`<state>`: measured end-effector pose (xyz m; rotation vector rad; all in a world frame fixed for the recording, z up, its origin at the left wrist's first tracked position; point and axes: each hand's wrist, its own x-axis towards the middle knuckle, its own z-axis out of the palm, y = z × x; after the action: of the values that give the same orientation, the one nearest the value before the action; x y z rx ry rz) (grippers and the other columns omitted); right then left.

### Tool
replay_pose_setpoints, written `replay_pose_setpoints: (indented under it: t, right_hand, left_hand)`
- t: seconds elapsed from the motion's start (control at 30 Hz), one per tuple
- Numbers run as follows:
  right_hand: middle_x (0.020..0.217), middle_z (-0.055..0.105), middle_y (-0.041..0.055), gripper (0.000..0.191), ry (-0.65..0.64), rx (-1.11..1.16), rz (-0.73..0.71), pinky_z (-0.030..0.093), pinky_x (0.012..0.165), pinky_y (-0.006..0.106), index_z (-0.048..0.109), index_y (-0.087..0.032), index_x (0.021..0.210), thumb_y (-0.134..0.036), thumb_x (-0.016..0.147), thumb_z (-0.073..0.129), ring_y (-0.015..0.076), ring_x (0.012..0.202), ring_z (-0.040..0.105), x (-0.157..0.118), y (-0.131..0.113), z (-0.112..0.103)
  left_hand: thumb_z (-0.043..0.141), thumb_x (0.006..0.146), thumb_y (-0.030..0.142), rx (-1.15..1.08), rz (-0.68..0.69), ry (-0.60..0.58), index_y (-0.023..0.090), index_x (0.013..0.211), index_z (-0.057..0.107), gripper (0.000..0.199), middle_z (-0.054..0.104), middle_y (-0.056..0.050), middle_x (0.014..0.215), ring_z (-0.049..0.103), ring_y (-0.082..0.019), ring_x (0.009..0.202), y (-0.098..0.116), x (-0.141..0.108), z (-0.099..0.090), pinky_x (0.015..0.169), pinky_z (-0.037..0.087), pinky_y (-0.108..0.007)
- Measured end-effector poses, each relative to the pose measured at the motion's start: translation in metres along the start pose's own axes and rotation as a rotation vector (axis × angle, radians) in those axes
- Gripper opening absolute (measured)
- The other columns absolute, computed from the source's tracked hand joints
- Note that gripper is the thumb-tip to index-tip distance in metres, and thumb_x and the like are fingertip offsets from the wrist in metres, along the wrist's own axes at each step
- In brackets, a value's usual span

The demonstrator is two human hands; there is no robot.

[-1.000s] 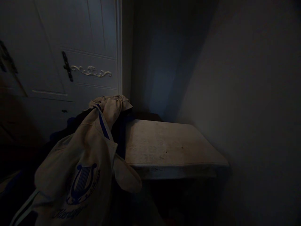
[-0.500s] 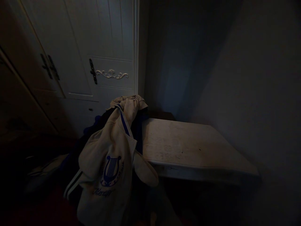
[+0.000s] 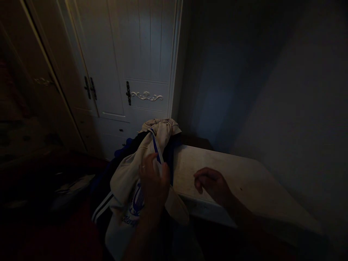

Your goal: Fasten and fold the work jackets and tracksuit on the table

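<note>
A cream jacket point(image 3: 125, 177) with a blue lyre emblem and lettering hangs in a heap over the left end of a pale tabletop. My left hand point(image 3: 154, 181) is in front of the jacket near its blue-edged collar, thumb and fingers apart, gripping nothing that I can see. Whether its fingertips touch the cloth I cannot tell. Part of the emblem is hidden behind this hand. Above the tabletop point(image 3: 187, 163), to the right of the jacket, my right hand point(image 3: 213, 183) is loosely curled with a gap between thumb and fingers and nothing visible in it.
A white wardrobe point(image 3: 146, 47) with dark handles stands behind the jacket. Dark and blue cloth point(image 3: 102, 181) lies under the jacket, and more garments point(image 3: 73, 186) lie dimly at the left. A wall point(image 3: 304, 108) borders the right side. The room is very dark.
Both hands have come into view from below, the left to the jacket and the right over the tabletop. The view has shifted, so the scene sits further right and lower.
</note>
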<state>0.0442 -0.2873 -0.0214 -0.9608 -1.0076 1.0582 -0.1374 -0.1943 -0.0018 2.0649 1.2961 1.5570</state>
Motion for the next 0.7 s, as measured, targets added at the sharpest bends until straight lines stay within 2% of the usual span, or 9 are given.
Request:
replay_pose_setpoints:
  t: [0.07, 0.13, 0.23, 0.3, 0.4, 0.47, 0.57, 0.63, 0.7]
  right_hand:
    - [0.061, 0.061, 0.0002, 0.024, 0.097, -0.027, -0.149, 0.041, 0.048, 0.021, 0.069, -0.016, 0.086, -0.037, 0.075, 0.074, 0.0084, 0.050, 0.052, 0.036, -0.021, -0.005]
    - [0.061, 0.060, -0.0009, 0.023, 0.187, -0.033, -0.241, 0.039, 0.046, 0.020, 0.069, -0.017, 0.087, -0.036, 0.074, 0.073, 0.0073, 0.049, 0.050, 0.066, -0.035, -0.009]
    - [0.061, 0.058, -0.0024, 0.023, 0.249, -0.087, -0.301, 0.037, 0.045, 0.018, 0.067, -0.017, 0.090, -0.036, 0.077, 0.069, 0.0059, 0.049, 0.047, 0.101, -0.047, -0.015]
    - [0.062, 0.057, -0.0024, 0.024, 0.199, -0.220, -0.317, 0.038, 0.046, 0.018, 0.066, -0.016, 0.092, -0.037, 0.081, 0.064, 0.0057, 0.049, 0.047, 0.121, -0.050, -0.018]
    - [0.073, 0.061, 0.0004, 0.029, -0.011, -0.520, -0.308, 0.044, 0.050, 0.020, 0.063, -0.014, 0.103, -0.037, 0.088, 0.055, 0.0066, 0.053, 0.051, 0.156, -0.049, -0.024]
    - [0.090, 0.063, 0.0051, 0.032, -0.159, -0.799, -0.353, 0.050, 0.060, 0.023, 0.058, -0.012, 0.116, -0.029, 0.090, 0.052, 0.0094, 0.065, 0.058, 0.182, -0.045, -0.026]
    - [0.123, 0.055, 0.0146, 0.045, -0.342, -1.344, -0.501, 0.052, 0.085, 0.034, 0.048, -0.012, 0.133, -0.013, 0.088, 0.049, 0.0184, 0.101, 0.060, 0.224, -0.041, -0.026]
    - [0.139, 0.043, 0.0175, 0.055, -0.393, -1.603, -0.535, 0.049, 0.094, 0.037, 0.040, -0.014, 0.142, -0.008, 0.088, 0.045, 0.0227, 0.118, 0.053, 0.251, -0.039, -0.023]
    - [0.147, 0.036, 0.0183, 0.061, -0.359, -1.706, -0.513, 0.049, 0.095, 0.036, 0.030, -0.014, 0.149, -0.008, 0.089, 0.042, 0.0240, 0.124, 0.050, 0.277, -0.036, -0.017]
  left_hand:
    - [0.060, 0.083, 0.041, 0.204, -0.108, -0.043, 0.005, 0.129, 0.048, 0.060, 0.055, -0.024, 0.129, 0.048, -0.037, 0.125, -0.006, 0.037, 0.039, 0.103, 0.040, -0.052]
    - [0.062, 0.080, 0.049, 0.393, -0.145, -0.162, 0.001, 0.137, 0.040, 0.078, 0.045, -0.029, 0.140, 0.038, -0.041, 0.134, -0.018, 0.070, 0.071, 0.105, 0.037, -0.056]
    - [0.066, 0.077, 0.049, 0.586, -0.158, -0.316, 0.003, 0.137, 0.040, 0.080, 0.047, -0.030, 0.139, 0.037, -0.041, 0.135, -0.042, 0.106, 0.095, 0.102, 0.038, -0.055]
    - [0.064, 0.078, 0.046, 0.623, -0.191, -0.459, 0.007, 0.128, 0.051, 0.065, 0.059, -0.026, 0.126, 0.050, -0.039, 0.123, -0.055, 0.123, 0.094, 0.096, 0.042, -0.051]
    - [0.054, 0.085, 0.046, 0.543, -0.204, -0.659, 0.013, 0.105, 0.063, 0.040, 0.067, -0.020, 0.112, 0.061, -0.033, 0.107, -0.067, 0.141, 0.082, 0.088, 0.045, -0.043]
    - [0.048, 0.090, 0.043, 0.440, -0.144, -0.638, 0.014, 0.090, 0.065, 0.034, 0.068, -0.016, 0.109, 0.063, -0.027, 0.104, -0.068, 0.150, 0.072, 0.087, 0.045, -0.035]
    - [0.045, 0.092, 0.038, 0.243, -0.022, -0.520, 0.016, 0.068, 0.060, 0.036, 0.070, -0.010, 0.098, 0.065, -0.019, 0.092, -0.059, 0.156, 0.060, 0.084, 0.044, -0.027]
    - [0.049, 0.090, 0.036, 0.118, 0.024, -0.483, 0.017, 0.060, 0.057, 0.037, 0.071, -0.008, 0.094, 0.066, -0.018, 0.091, -0.047, 0.155, 0.053, 0.084, 0.045, -0.025]
    - [0.053, 0.088, 0.035, 0.013, 0.041, -0.474, 0.018, 0.055, 0.055, 0.037, 0.072, -0.008, 0.096, 0.066, -0.020, 0.101, -0.031, 0.149, 0.047, 0.085, 0.046, -0.025]
